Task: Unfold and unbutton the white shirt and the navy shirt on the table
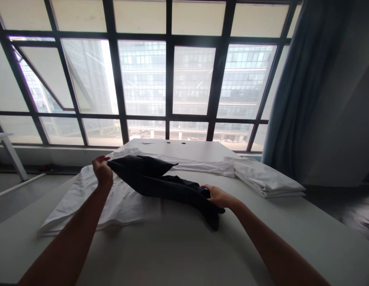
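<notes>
A dark garment (169, 187), black or navy, stretches between my two hands above the table; its exact kind I cannot make out. My left hand (102, 170) is closed on its left end and lifts that end higher. Lower down on the right, my right hand (218, 196) grips the other end, where a flap of cloth hangs toward the tabletop. Beneath the dark cloth a white garment (127, 208) lies spread out, partly covered, with one white sleeve-like strip (202, 167) reaching to the right.
A folded stack of white cloth (269, 178) sits at the right side of the white table (184, 254). Large framed windows (190, 79) stand behind the table. A blue-grey curtain (300, 99) hangs at the right. Another white table's leg (16, 159) shows at far left.
</notes>
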A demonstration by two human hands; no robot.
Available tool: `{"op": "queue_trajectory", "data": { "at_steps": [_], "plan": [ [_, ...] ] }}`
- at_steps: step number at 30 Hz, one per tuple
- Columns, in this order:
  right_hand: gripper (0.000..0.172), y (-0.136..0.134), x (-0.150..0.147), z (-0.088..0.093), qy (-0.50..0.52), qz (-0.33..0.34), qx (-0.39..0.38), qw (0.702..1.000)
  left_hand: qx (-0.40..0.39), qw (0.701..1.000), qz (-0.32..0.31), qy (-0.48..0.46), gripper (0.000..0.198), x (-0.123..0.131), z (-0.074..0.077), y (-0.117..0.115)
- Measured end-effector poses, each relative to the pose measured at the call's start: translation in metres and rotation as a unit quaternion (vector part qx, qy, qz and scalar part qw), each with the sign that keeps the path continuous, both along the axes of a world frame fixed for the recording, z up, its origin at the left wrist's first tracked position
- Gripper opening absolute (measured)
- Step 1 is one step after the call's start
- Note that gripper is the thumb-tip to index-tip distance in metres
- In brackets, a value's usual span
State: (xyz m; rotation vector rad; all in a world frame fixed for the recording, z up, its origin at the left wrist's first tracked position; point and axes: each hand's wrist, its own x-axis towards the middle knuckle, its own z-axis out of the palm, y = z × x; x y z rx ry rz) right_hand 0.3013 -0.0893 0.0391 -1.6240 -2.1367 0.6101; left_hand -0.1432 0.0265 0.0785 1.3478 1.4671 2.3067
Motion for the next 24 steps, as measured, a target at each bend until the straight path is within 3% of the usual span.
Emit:
{"op": "queue_trajectory", "data": {
  "at_steps": [3, 6, 9, 11, 14, 16, 20, 24],
  "plan": [
    [0.065, 0.001, -0.008, -0.004, 0.006, 0.009, 0.021, 1.000, 0.007, 0.998, 0.056, 0.034, 0.042, -0.010, 0.005, -0.010],
    [0.070, -0.001, -0.012, -0.004, 0.010, 0.000, 0.039, 0.999, 0.017, 0.975, 0.048, 0.217, 0.031, 0.012, 0.001, -0.020],
    [0.067, -0.004, -0.014, 0.002, 0.019, 0.002, 0.045, 0.999, -0.015, 0.908, -0.050, 0.415, 0.022, 0.047, -0.014, -0.026],
    [0.064, -0.006, -0.013, 0.007, 0.023, -0.001, 0.048, 0.999, -0.064, 0.852, -0.119, 0.505, 0.028, 0.067, -0.028, -0.029],
    [0.057, -0.009, -0.009, 0.012, 0.022, -0.005, 0.047, 0.999, -0.150, 0.766, -0.188, 0.596, 0.044, 0.083, -0.045, -0.034],
    [0.051, -0.011, -0.006, 0.015, 0.000, -0.018, 0.059, 0.998, -0.189, 0.720, -0.204, 0.635, 0.044, 0.087, -0.047, -0.039],
    [0.046, -0.010, -0.005, 0.025, -0.105, -0.095, 0.128, 0.982, -0.212, 0.676, -0.185, 0.681, 0.024, 0.094, -0.023, -0.053],
    [0.038, 0.006, -0.004, 0.050, -0.190, -0.176, 0.268, 0.928, -0.233, 0.673, -0.137, 0.688, 0.024, 0.111, 0.012, -0.081]
  ]
}}
